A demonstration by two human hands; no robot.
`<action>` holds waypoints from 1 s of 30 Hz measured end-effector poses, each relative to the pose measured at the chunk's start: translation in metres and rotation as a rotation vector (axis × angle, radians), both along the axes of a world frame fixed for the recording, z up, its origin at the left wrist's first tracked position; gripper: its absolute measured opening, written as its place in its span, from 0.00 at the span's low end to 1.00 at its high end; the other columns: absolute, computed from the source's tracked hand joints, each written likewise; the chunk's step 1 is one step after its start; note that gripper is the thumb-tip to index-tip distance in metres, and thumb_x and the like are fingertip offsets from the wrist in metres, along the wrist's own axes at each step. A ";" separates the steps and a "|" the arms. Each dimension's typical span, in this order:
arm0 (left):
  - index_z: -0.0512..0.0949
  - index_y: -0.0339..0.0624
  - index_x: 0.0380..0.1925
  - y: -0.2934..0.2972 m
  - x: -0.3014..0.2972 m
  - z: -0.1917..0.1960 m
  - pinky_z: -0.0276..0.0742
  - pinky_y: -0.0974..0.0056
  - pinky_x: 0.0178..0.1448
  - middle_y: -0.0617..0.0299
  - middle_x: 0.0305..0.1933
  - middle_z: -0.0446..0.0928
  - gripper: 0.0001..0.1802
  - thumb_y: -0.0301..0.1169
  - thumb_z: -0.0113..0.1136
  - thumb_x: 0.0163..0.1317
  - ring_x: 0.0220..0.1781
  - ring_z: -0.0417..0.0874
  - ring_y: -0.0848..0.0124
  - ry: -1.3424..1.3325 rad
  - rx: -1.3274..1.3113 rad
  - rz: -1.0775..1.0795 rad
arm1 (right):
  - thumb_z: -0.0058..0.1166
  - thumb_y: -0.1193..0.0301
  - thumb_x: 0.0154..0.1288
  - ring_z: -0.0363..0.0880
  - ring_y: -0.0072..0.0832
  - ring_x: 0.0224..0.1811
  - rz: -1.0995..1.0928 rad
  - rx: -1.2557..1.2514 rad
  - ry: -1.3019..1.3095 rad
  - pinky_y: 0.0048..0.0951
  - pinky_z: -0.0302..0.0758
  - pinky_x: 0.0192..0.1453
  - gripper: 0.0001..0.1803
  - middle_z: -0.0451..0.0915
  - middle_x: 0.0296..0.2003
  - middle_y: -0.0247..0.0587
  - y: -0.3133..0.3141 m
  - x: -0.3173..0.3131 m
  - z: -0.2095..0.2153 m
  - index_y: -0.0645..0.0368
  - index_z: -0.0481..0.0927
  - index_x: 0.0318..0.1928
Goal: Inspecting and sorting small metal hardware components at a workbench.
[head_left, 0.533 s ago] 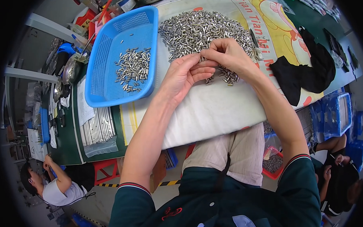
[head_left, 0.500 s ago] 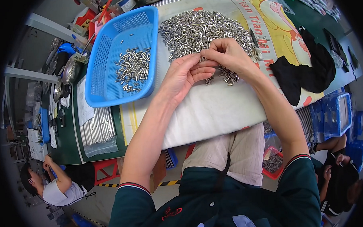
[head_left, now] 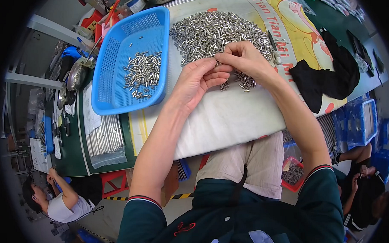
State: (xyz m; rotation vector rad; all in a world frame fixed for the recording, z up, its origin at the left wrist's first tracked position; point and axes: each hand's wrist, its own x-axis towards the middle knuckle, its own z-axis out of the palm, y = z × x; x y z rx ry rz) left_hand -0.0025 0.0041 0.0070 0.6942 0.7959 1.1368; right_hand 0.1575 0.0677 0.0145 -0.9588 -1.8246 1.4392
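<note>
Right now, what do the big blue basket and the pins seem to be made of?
Big blue basket: probably plastic, fairly smooth, by its even colour and moulded-looking mesh. Pins: likely metal, polished, silvery with bright glints.

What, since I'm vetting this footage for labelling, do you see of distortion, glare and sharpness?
Head view: black fisheye rim, the co-worker at left tipped sideways; head view: bright glints across the piled metal pins; head view: both hands' fingers fairly sharp, but anything pinched there too hidden to tell.

The pins [head_left: 219, 33] are silvery, the basket [head_left: 120, 51] blue.
</note>
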 end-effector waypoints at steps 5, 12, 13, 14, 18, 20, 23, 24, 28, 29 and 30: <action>0.72 0.30 0.39 0.000 0.000 0.000 0.81 0.70 0.39 0.49 0.36 0.79 0.12 0.30 0.48 0.64 0.34 0.82 0.70 -0.008 0.002 -0.008 | 0.56 0.62 0.53 0.61 0.12 0.18 0.017 -0.034 0.014 0.18 0.56 0.21 0.15 0.69 0.15 0.27 -0.001 0.001 0.001 0.60 0.75 0.19; 0.72 0.32 0.39 -0.001 -0.002 -0.001 0.81 0.70 0.39 0.49 0.37 0.78 0.11 0.31 0.48 0.63 0.35 0.82 0.70 -0.012 -0.003 0.010 | 0.55 0.60 0.55 0.61 0.12 0.19 0.043 -0.122 0.034 0.16 0.55 0.23 0.15 0.69 0.17 0.25 0.001 0.001 -0.003 0.58 0.74 0.22; 0.72 0.32 0.39 -0.001 -0.002 -0.001 0.81 0.71 0.39 0.50 0.37 0.79 0.11 0.31 0.49 0.63 0.35 0.82 0.70 -0.012 -0.005 0.015 | 0.55 0.60 0.55 0.61 0.12 0.19 0.043 -0.122 0.034 0.16 0.55 0.23 0.15 0.69 0.17 0.25 0.001 0.001 -0.002 0.58 0.74 0.22; 0.72 0.32 0.39 0.000 -0.002 -0.002 0.81 0.71 0.39 0.50 0.37 0.79 0.11 0.31 0.49 0.63 0.35 0.82 0.70 -0.013 -0.005 0.015 | 0.55 0.60 0.55 0.61 0.12 0.19 0.052 -0.123 0.033 0.16 0.56 0.23 0.15 0.69 0.17 0.25 0.001 0.001 -0.001 0.58 0.75 0.22; 0.72 0.33 0.40 0.000 -0.002 -0.002 0.81 0.71 0.38 0.51 0.36 0.79 0.11 0.30 0.50 0.63 0.34 0.82 0.71 -0.017 -0.007 0.005 | 0.55 0.59 0.55 0.61 0.12 0.20 0.063 -0.121 0.035 0.15 0.56 0.23 0.15 0.69 0.18 0.25 0.000 0.001 0.000 0.58 0.75 0.23; 0.72 0.33 0.38 0.000 -0.002 -0.001 0.81 0.71 0.38 0.50 0.36 0.79 0.10 0.30 0.50 0.63 0.34 0.82 0.71 -0.018 -0.010 0.009 | 0.54 0.59 0.55 0.61 0.12 0.20 0.061 -0.122 0.030 0.15 0.56 0.23 0.15 0.69 0.18 0.25 0.000 0.001 -0.001 0.58 0.75 0.23; 0.72 0.34 0.38 0.000 -0.002 -0.001 0.81 0.71 0.38 0.51 0.35 0.79 0.10 0.30 0.50 0.63 0.33 0.82 0.71 -0.018 -0.010 0.009 | 0.54 0.59 0.55 0.61 0.12 0.20 0.068 -0.121 0.027 0.15 0.57 0.23 0.15 0.69 0.18 0.25 0.000 0.001 0.000 0.58 0.76 0.23; 0.72 0.34 0.38 0.000 -0.002 -0.001 0.81 0.71 0.37 0.51 0.35 0.79 0.10 0.30 0.50 0.63 0.33 0.82 0.71 -0.013 -0.011 0.007 | 0.55 0.59 0.55 0.62 0.12 0.20 0.076 -0.119 0.028 0.15 0.57 0.23 0.15 0.70 0.18 0.25 0.000 0.001 0.001 0.58 0.76 0.24; 0.72 0.34 0.38 0.001 -0.004 -0.004 0.81 0.71 0.36 0.51 0.34 0.79 0.09 0.30 0.50 0.63 0.32 0.82 0.71 -0.024 -0.002 -0.008 | 0.55 0.59 0.55 0.62 0.12 0.20 0.078 -0.123 0.027 0.15 0.58 0.23 0.15 0.70 0.18 0.25 -0.001 0.001 0.002 0.58 0.76 0.24; 0.72 0.34 0.38 0.001 -0.004 -0.005 0.81 0.71 0.36 0.51 0.34 0.79 0.09 0.30 0.50 0.63 0.32 0.82 0.71 -0.024 -0.003 -0.009 | 0.55 0.59 0.55 0.62 0.12 0.20 0.079 -0.124 0.019 0.15 0.58 0.23 0.15 0.70 0.18 0.25 -0.001 0.001 0.001 0.58 0.76 0.24; 0.72 0.35 0.37 0.001 -0.004 -0.006 0.81 0.71 0.36 0.51 0.33 0.79 0.09 0.30 0.50 0.63 0.31 0.82 0.71 -0.068 -0.003 -0.005 | 0.54 0.60 0.56 0.62 0.12 0.20 0.080 -0.124 0.011 0.15 0.59 0.23 0.14 0.70 0.18 0.25 -0.001 0.001 0.000 0.58 0.76 0.24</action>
